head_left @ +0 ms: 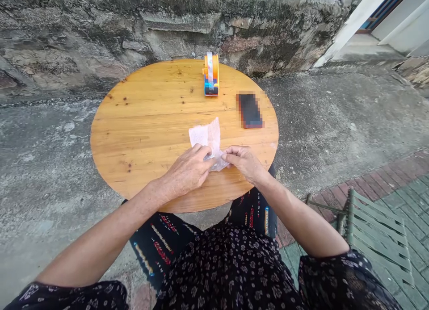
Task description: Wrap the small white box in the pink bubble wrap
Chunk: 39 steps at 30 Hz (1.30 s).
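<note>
A crumpled sheet of pale pink bubble wrap (pixel 208 136) lies on the wooden table near its front edge, its far end standing up a little. My left hand (pixel 192 165) rests over its near left part, fingers curled down on it. At the near right corner, my right hand (pixel 244 161) pinches the wrap between thumb and fingertips. Something seems folded inside the near part, under my left fingers, but I cannot make out what.
An orange and blue tape dispenser (pixel 211 75) stands at the table's far side. A blurred dark phone-like slab (pixel 250 110) lies to the right on the round wooden table (pixel 144 122). Behind runs a stone wall (pixel 187 28); a green slatted chair (pixel 378 234) stands at lower right.
</note>
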Motion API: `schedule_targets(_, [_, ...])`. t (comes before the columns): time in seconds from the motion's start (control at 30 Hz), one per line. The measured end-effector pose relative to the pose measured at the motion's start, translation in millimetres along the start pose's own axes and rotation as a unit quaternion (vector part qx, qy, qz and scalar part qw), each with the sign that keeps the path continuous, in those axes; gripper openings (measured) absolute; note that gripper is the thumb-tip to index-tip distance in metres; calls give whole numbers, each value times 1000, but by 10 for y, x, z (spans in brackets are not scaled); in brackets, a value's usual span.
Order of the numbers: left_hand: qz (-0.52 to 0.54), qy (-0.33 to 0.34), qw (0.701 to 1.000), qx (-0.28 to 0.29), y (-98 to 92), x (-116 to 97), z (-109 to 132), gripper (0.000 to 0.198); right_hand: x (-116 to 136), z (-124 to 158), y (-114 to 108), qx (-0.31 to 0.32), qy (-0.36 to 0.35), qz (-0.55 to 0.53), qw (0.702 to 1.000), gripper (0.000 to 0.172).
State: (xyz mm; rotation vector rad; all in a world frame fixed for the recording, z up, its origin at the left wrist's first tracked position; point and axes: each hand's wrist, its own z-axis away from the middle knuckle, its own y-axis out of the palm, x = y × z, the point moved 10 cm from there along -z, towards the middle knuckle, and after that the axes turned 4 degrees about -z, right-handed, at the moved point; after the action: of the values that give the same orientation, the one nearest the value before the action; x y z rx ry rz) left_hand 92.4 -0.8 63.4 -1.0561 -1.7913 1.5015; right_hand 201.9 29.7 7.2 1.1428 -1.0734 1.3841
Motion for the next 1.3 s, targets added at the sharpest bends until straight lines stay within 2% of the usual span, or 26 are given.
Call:
schedule_targets(0.13, [4,-10,1000,-17,3,12,38,31,36,-4,96,14,-15,0,1000,14])
schedule_targets(0.43, [73,-90,986,-123,-74,129,184,32,53,-7,186,37,-33,10,999,19])
schedule_targets(0.6, [70,-66,983,-154,-85,91,208,12,38,-9,187,32,-33,5,999,18])
schedule_targets(0.8, [83,-48,981,-166,-99,56,206,13,53,-5,215,15,-50,-12,999,19])
schedule_targets(0.97, [95,-63,978,-173,-76,78,233,16,132,38,306,12,-82,43,996,19])
schedule_targets(1.1, [94,-74,973,-196,-76,80,263,16,258,101,325,13,-121,154,981,22])
schedule_targets(1.17, [107,-75,969,-208,-93,80,272,16,296,118,342,34,-126,199,971,27])
schedule_targets(1.3, [154,-68,955,-245,-160,108,311,20,344,128,400,108,-127,213,963,27])
